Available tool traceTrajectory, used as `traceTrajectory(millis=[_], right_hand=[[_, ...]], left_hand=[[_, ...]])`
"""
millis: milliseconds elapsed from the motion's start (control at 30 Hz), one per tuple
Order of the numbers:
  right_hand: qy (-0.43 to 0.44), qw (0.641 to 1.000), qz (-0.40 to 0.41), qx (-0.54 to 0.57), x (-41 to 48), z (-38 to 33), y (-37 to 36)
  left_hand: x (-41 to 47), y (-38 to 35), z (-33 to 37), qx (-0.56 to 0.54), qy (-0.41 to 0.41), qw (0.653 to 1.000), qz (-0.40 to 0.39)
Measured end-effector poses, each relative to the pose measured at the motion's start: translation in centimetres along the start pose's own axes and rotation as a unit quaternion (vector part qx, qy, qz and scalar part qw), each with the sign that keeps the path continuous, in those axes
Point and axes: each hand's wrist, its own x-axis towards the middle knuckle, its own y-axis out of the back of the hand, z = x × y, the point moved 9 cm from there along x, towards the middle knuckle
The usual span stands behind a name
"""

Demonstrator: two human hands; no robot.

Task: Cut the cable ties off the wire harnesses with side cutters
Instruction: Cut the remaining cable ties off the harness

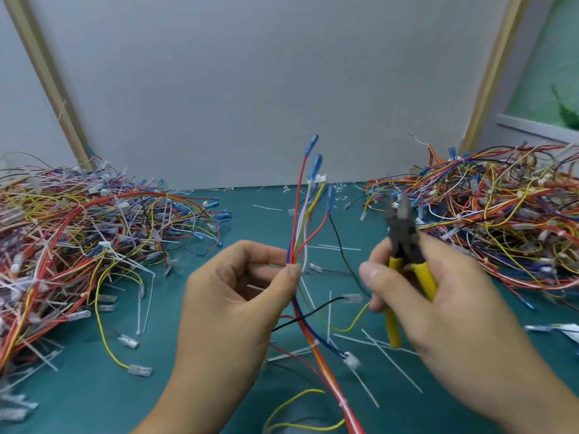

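Observation:
My left hand [233, 296] pinches a wire harness [305, 220] of red, blue, yellow and white wires, held upright over the green mat. Blue terminals top its fanned ends. Below my fingers the bundle runs down toward me, with white cable ties [314, 343] still around it. My right hand [438, 296] grips yellow-handled side cutters [404, 242], jaws pointing up, a little right of the harness and apart from it.
A big heap of harnesses [72, 233] fills the left of the green mat [94, 386], another heap [501, 214] the right. Cut white tie strips [391, 358] and loose wires litter the middle. A grey panel [266, 89] closes the back.

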Motion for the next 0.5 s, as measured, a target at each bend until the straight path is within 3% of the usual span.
traceTrajectory(millis=[67,133,267,367,433,500], right_hand=[[-0.013,0.996,0.016,0.082,0.4,0.3,0.6],[-0.048,0.985,-0.002,0.164,0.5,0.9,0.2],[-0.102,0.968,-0.033,0.228,0.0,1.9,-1.6],[-0.121,0.966,-0.008,0.227,-0.1,3.0,-1.9],[-0.134,0.959,0.006,0.25,0.0,3.7,-1.9],[-0.14,0.949,0.004,0.282,0.1,3.9,-2.0]], left_hand=[[-0.2,0.5,1.1,0.103,-0.068,0.992,0.029],[-0.9,0.1,2.9,0.235,-0.164,0.957,0.043],[-2.9,-2.3,5.3,0.376,-0.36,0.853,0.018],[-4.2,-4.5,5.4,0.448,-0.446,0.774,-0.016],[-4.6,-5.5,4.7,0.45,-0.457,0.765,-0.057],[-4.2,-5.2,3.9,0.4,-0.42,0.81,-0.091]])
